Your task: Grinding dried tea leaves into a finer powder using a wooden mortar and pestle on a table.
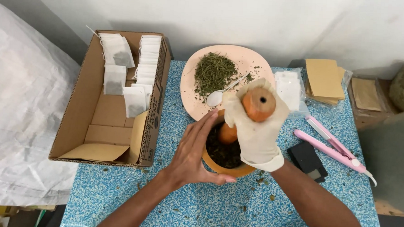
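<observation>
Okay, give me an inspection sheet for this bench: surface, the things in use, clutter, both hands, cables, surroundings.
Surface: blue speckled table, scattered with herb bits.
Job's things: wooden mortar holding dark crushed herbs; wooden pestle standing in it.
Clutter: pink plate with dried herbs and a white spoon; cardboard box of filled tea bags; brown envelopes; pink flat-iron tool; small black device.
Grippers: left hand bare, steadying the mortar; right hand gloved, grip closed on the pestle.
Cables: short white lead at the pink tool's end.
Surroundings: white wall; white sheeting at left.
</observation>
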